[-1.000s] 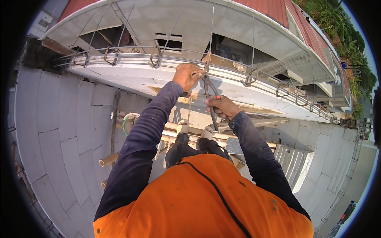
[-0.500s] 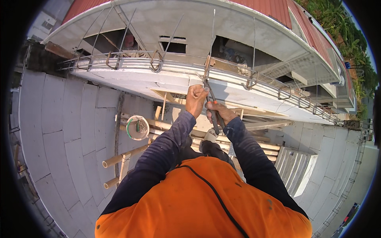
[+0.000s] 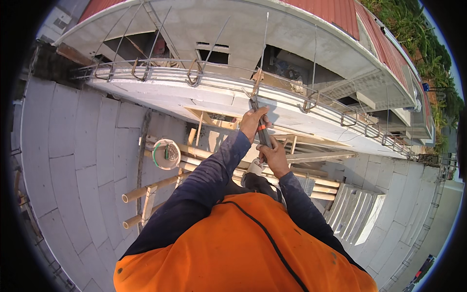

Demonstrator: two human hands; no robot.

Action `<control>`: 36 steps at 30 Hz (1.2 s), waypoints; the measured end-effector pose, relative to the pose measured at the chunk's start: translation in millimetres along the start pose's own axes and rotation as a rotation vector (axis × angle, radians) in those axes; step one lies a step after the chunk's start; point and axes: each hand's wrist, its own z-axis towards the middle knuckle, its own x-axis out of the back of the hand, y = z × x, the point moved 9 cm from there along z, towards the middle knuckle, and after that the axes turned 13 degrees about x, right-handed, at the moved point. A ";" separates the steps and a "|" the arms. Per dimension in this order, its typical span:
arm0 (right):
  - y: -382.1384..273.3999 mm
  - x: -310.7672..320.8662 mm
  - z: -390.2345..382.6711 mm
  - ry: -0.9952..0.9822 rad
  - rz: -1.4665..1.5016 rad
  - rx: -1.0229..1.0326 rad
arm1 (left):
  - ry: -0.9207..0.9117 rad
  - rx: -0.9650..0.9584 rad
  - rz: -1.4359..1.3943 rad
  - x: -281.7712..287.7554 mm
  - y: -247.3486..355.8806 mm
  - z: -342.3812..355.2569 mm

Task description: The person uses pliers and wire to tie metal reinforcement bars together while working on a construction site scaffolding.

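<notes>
A pair of long-handled pincers (image 3: 263,135) with orange bands points up toward the wall top, its handles now close together. Low on those handles, my right hand (image 3: 275,158) is closed around them. My left hand (image 3: 251,123) is closed higher up, its fingers across the tool just below the jaws. The jaws reach the steel reinforcement cage (image 3: 214,77) at a bent stirrup (image 3: 256,83) along the white block wall (image 3: 209,97). Any tie wire at the jaws is too small to make out.
Below are bamboo poles (image 3: 146,189) and a wooden frame. A bucket (image 3: 158,156) with thin pieces inside hangs or stands at the left. Thin upright rods (image 3: 265,41) rise from the cage. Stacked grey panels (image 3: 351,214) lie at the lower right. A building with a red roof (image 3: 335,19) stands beyond.
The pincer handles have come together. My right hand has shifted down the handles, and my left hand has moved right, from beside the tool onto it.
</notes>
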 end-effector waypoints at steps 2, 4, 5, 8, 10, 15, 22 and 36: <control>21.9 -17.2 -4.1 -0.081 0.632 -0.201 | -0.174 0.030 -0.138 -4.0 8.3 -5.2; 14.5 -38.8 -6.7 -0.186 1.030 -0.241 | -0.279 0.123 -0.124 -17.4 14.2 -17.9; 11.8 -43.4 -9.1 -0.218 1.148 -0.263 | -0.335 0.162 -0.119 -22.0 9.5 -13.0; 11.3 -36.2 -8.2 -0.229 0.909 -0.346 | -0.375 0.156 -0.170 -17.9 6.1 -7.0; 0.5 -14.2 -6.7 -0.133 0.420 -0.263 | -0.266 0.153 -0.175 -15.3 3.0 -2.6; -39.7 3.3 -12.5 0.131 -0.569 0.200 | 0.018 0.155 -0.171 -13.2 -8.4 9.2; 11.1 -15.4 -16.1 -0.101 0.689 -0.215 | 0.187 0.036 -0.166 19.4 34.2 -7.1; -14.8 -68.4 -15.8 -0.298 0.967 -0.423 | 0.158 0.013 -0.016 41.8 39.0 12.0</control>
